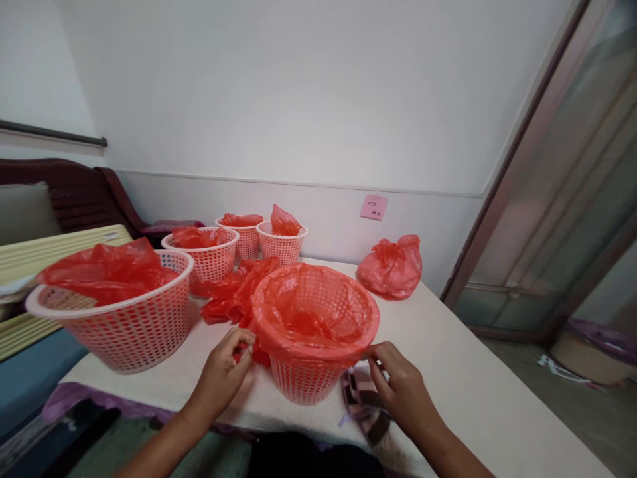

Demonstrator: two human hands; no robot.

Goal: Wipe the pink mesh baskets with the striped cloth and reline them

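Observation:
A pink perforated plastic basket (303, 385) stands upright before me at the table's front edge. The red plastic bag (318, 299) lining it is folded out over the rim all around. On the left side, my left hand (223, 368) is closed in a pinch on red film of the bag beside the basket. My right hand (401, 382) is at the right of the rim, fingers curled and pinching the bag's turned-down edge. Behind the basket, to the left, lies a crumpled heap of red plastic bags (236, 295).
A large basket (127, 338) with a loose red bag stands at left; several smaller ones, like this basket (212, 262), sit behind. A knotted red bag (391, 269) lies at the back right. A patterned cloth item (365, 398) lies under my right hand. A pink note (373, 207) is on the wall.

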